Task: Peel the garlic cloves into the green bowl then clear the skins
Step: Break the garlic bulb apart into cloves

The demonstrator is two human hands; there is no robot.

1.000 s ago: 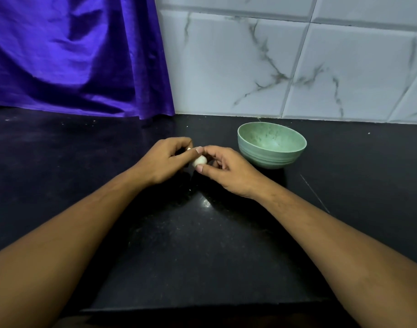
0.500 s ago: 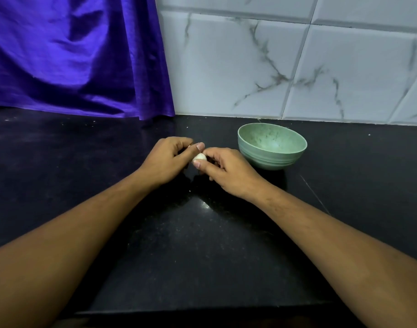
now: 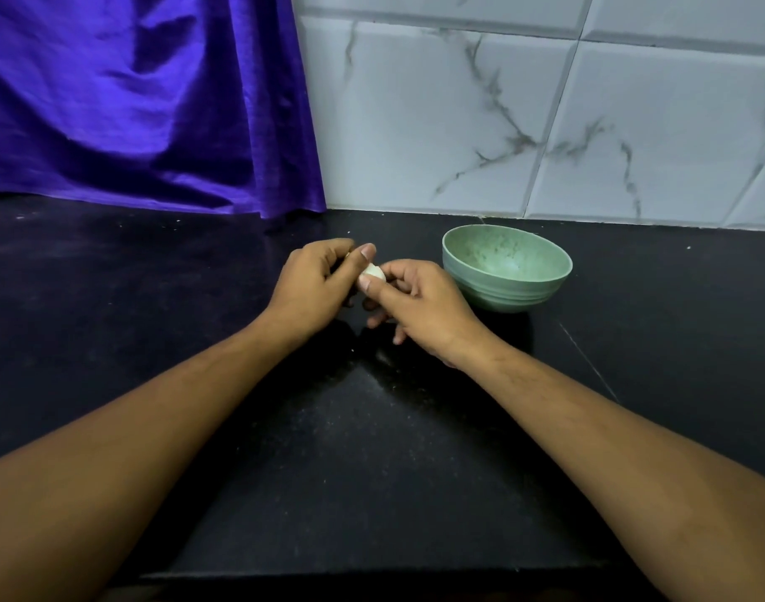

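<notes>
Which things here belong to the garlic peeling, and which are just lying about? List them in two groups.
Part of the job:
- garlic clove, pinched between both hands
- left hand
- right hand
- green bowl, standing beside the right hand

Just there:
- purple cloth hanging at the back
- marbled wall tiles
- black counter, the work surface

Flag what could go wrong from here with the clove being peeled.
1. The garlic clove is pinched only at the fingertips of the left hand and right hand, beside the green bowl, not over it. A slip would likely drop it on the black countertop.
2. The right hand sits close to the bowl's wall, so a sharp pull on the skin might knock it.
</notes>
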